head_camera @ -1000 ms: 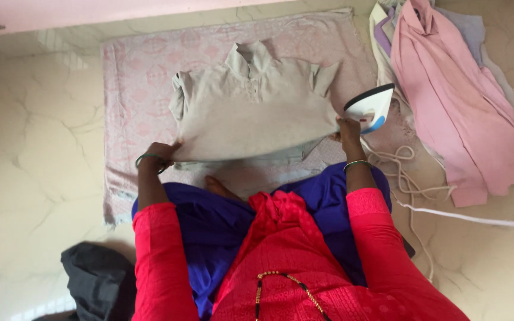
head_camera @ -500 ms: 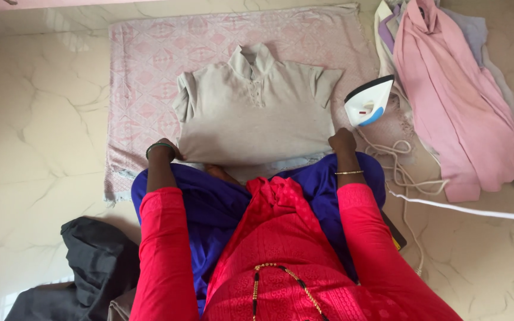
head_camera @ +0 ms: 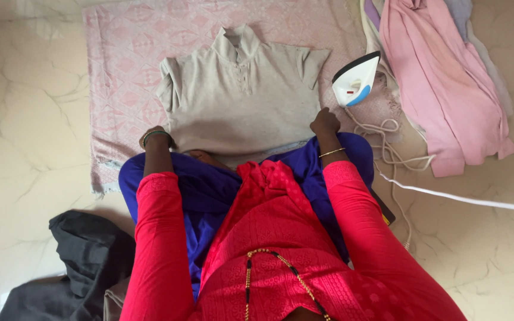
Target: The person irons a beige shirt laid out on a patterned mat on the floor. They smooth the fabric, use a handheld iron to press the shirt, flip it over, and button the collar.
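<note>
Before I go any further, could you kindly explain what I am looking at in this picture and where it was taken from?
There is no machine here: a person sits on the floor, and a camera worn on their head looks down at their two bare hands. A pink patterned cloth is spread on the pale floor, and a grey collared shirt lies flat on it. The left hand and the right hand each rest at a lower corner of the shirt; whether they grip it I cannot tell. A white iron stands beside the right hand, its cord coiled nearby. Pink clothes lie farther right, and a dark garment at the lower left.
</note>
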